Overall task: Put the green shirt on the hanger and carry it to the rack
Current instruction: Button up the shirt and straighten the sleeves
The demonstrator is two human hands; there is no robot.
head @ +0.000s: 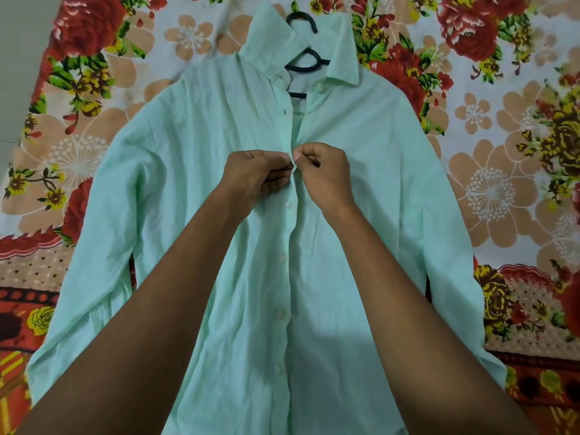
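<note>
The pale green shirt point(194, 158) lies flat on its back on the bed, collar at the far end, sleeves spread to both sides. A black hanger point(306, 62) sits inside it; only its hook and neck show through the open collar. My left hand point(255, 177) and my right hand point(324, 171) meet at the button placket on the chest. Both pinch the front edges of the shirt together at one button. The buttons below my hands look fastened, while the placket above them gapes open.
A bedsheet point(489, 189) with red roses and peach flowers covers the whole surface under the shirt. A strip of grey wall or floor point(15, 58) shows at the far left edge.
</note>
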